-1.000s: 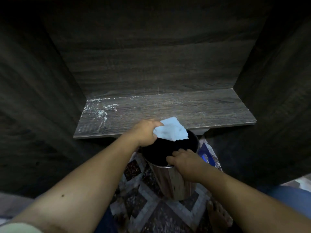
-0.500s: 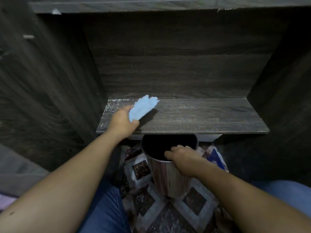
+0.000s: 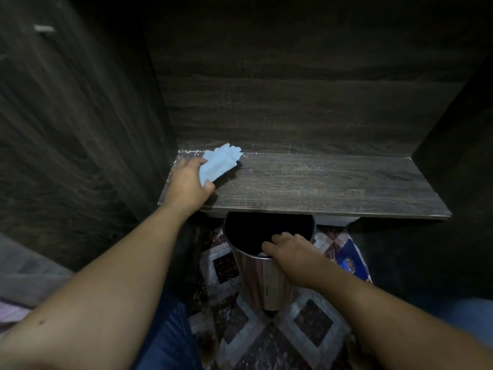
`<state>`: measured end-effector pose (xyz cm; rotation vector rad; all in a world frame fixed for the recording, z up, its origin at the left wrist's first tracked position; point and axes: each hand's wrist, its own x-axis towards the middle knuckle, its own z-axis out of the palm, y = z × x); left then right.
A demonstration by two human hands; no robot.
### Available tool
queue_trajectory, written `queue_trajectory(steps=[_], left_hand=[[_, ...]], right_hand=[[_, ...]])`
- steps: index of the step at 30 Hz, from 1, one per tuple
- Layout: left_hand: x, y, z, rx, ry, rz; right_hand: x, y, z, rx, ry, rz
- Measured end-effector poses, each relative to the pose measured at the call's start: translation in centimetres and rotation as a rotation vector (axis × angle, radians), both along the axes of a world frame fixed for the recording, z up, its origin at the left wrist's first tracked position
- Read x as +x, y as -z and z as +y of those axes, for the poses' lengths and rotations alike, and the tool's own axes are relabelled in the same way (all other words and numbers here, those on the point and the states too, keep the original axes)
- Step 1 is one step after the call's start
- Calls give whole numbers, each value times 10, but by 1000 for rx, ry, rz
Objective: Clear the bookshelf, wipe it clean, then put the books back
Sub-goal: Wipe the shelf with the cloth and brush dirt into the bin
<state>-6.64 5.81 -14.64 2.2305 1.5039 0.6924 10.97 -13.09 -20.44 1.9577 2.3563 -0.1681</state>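
The left hand (image 3: 188,186) is gripping a light blue cloth (image 3: 219,164), pressing it on the shelf board's (image 3: 333,185) back-left corner. The right hand (image 3: 292,256) is clasping the metal bin's (image 3: 262,284) rim below; the bin's contents are apparently too dark to make out.

Bare forearms, no sleeves in view, blue denim jeans (image 3: 170,335) (a small mole on the left forearm)
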Motion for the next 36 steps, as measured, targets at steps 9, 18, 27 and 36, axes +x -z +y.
queue_trajectory(steps=[9, 18, 27, 36], left_hand=[[31, 15, -1, 14, 96, 100], [33, 1, 6, 94, -17, 55], [13, 12, 9, -28, -81, 172], [38, 26, 0, -89, -47, 226]], right_hand=[[16, 15, -11, 47, 23, 40], [21, 11, -18, 47, 34, 31], [18, 12, -14, 17, 44, 10], [25, 13, -22, 9, 51, 21]])
